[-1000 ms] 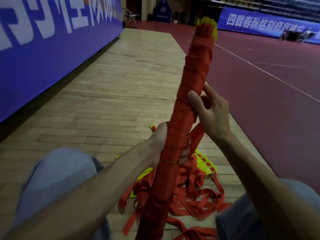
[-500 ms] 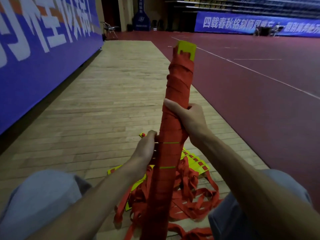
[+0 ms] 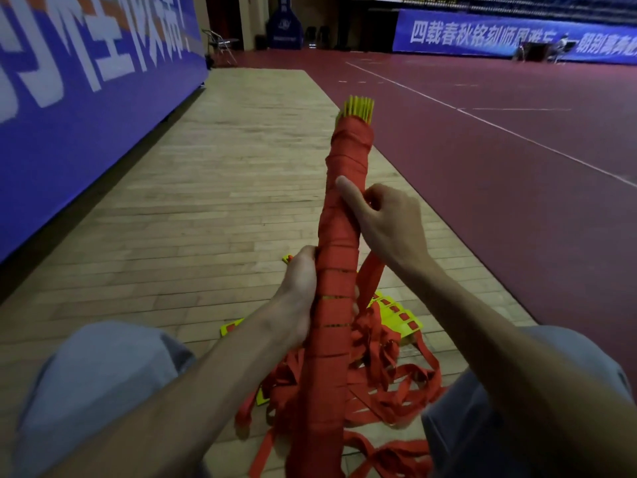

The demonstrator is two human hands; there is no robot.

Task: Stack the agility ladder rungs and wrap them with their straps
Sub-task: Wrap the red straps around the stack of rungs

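Wrapping: red strap wound in close turns round the bundle of stacked rungs, almost end to end.
Bundle: held tilted, near end low between the 2 knees, far end raised.
Rung ends: yellow, poking out bare at the far tip.
Left hand: grips the bundle at mid-length from the left, fingers curled round behind it.
Right hand: just farther up, on the right side; thumb pressed along the front, fingers curled against the wrap.
Free strap: runs from under the right hand down to the floor; whether it is pinched cannot be told.
Loose straps: red tangle on the floor beneath the bundle.
Loose rungs: yellow, lying in that tangle, right of the bundle.
Floor: pale wooden boards, with dark red court on the right.
Banner: blue with white characters, along the left.
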